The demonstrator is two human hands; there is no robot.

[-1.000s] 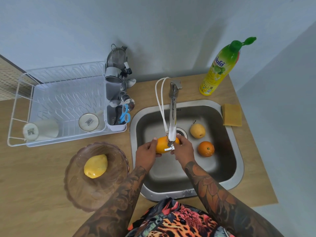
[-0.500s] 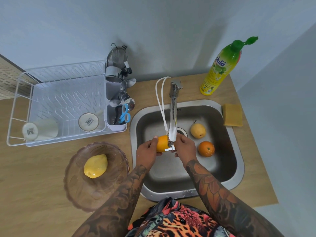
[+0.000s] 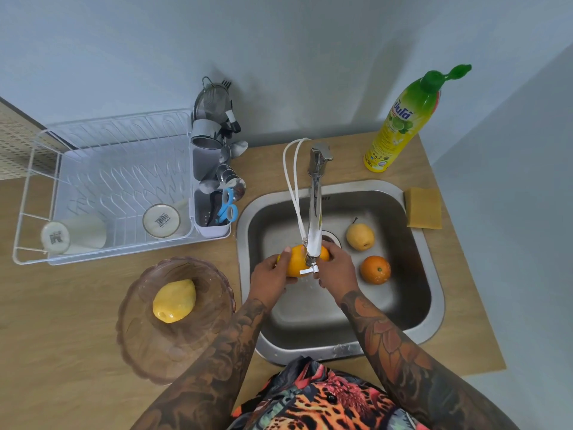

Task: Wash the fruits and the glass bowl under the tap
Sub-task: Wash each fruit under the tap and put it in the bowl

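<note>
Plainly both hands, left [image 3: 269, 279] and right [image 3: 336, 268], clasp one orange fruit [image 3: 294, 260] from either side under the tap [image 3: 314, 212] spout, likely so water reaches its skin. At three o'clock in the sink [image 3: 434, 274] lie a pear [image 3: 360, 236] and an orange [image 3: 375, 269]. At nine o'clock the bowl [image 3: 148, 352] holds a yellow fruit [image 3: 174, 301].

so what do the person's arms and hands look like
Both forearms are bare, with no sleeves, and covered in dense tattoos; the right one shows orange and red floral shapes. The left hand and right hand wear no gloves; no rings or watch show.
</note>
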